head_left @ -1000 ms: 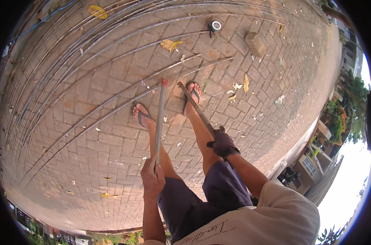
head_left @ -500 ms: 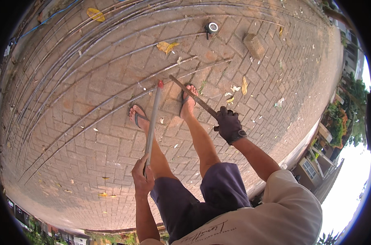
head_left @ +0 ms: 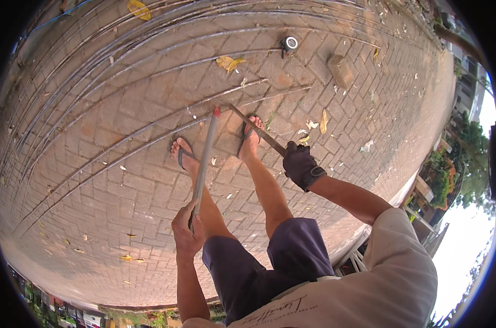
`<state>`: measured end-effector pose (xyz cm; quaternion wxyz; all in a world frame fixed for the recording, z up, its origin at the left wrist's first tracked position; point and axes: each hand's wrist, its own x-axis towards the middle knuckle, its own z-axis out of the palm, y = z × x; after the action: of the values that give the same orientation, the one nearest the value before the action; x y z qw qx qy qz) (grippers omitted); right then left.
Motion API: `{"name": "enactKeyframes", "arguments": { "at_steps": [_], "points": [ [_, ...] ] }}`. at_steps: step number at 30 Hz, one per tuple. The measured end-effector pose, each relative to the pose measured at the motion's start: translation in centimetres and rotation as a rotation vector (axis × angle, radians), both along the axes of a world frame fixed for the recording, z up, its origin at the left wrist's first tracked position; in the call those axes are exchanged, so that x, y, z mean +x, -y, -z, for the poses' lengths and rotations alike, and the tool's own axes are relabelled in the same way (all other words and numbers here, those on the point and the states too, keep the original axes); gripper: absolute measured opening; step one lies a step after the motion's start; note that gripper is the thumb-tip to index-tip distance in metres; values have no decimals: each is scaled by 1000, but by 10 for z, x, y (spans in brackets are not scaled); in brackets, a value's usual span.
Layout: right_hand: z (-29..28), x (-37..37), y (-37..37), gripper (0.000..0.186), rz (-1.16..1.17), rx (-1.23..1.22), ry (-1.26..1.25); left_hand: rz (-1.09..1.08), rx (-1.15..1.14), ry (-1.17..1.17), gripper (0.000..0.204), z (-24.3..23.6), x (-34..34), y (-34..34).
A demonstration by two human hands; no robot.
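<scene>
My bare left hand (head_left: pixel 187 228) is closed around the lower end of a long grey metal pipe (head_left: pixel 205 159). The pipe slants up and away from me to a red tip above the paving between my feet. In a dark glove, my right hand (head_left: pixel 301 165) grips the near end of a brown, rusty-looking metal bar (head_left: pixel 271 141). That bar runs up to the left, past my right foot, and its thin far end comes close to the pipe's red tip. Whether the two touch, I cannot tell. Two thin metal rods (head_left: pixel 149 127) lie on the ground around there.
Many more long rods (head_left: pixel 166 42) lie across the brick paving on the far left. A round dial-like object (head_left: pixel 289 44) and a loose brick (head_left: pixel 341 71) sit beyond my feet. Yellow leaves (head_left: pixel 229 63) are scattered about. My sandalled feet stand just nearer than the tool ends.
My right hand and the rusty bar have shifted slightly left, toward the pipe. The whole view has turned a little; both hands keep their holds.
</scene>
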<state>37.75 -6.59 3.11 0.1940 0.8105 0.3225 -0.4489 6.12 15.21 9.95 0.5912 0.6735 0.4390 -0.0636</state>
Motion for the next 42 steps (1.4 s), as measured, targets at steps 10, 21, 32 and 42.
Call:
{"name": "enactKeyframes", "arguments": {
  "at_steps": [10,21,32,42],
  "points": [
    [36,104,48,66,-146,14,-262,49,-56,-61,33,-3,2,-16],
    [8,73,32,46,63,-129,-190,-363,-694,-209,44,-10,7,-6],
    [-18,-67,56,15,1637,47,-332,-253,-435,-93,37,0,13,-19],
    [120,-201,81,41,1653,221,115,142,-371,-150,41,-2,12,-35]
  ]
}}
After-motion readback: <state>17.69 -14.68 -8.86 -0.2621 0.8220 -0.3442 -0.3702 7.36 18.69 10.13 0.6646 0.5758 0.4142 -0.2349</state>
